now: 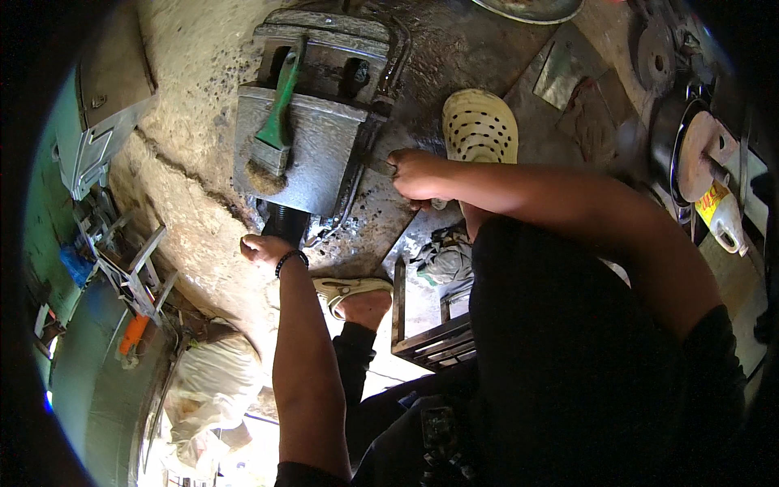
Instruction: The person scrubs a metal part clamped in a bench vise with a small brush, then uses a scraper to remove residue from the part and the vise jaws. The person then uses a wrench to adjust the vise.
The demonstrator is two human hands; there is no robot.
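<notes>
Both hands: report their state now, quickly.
Left hand: curled; whether it holds anything cannot be told.
Right hand: closed on a thin, flat dark piece.

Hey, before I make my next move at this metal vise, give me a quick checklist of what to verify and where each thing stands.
1. Top of the vise free of loose tools: not ok; the green-handled brush lies on it.
2. Right hand has a grip: ok; it looks closed around a tool beside the vise.
3. Left hand has a grip: cannot tell; it is curled near the dark screw, its palm hidden.
4. Left wrist bare: not ok; a dark bracelet is on it.
5. Feet covered: not ok; the pale clogs have openings.
</notes>
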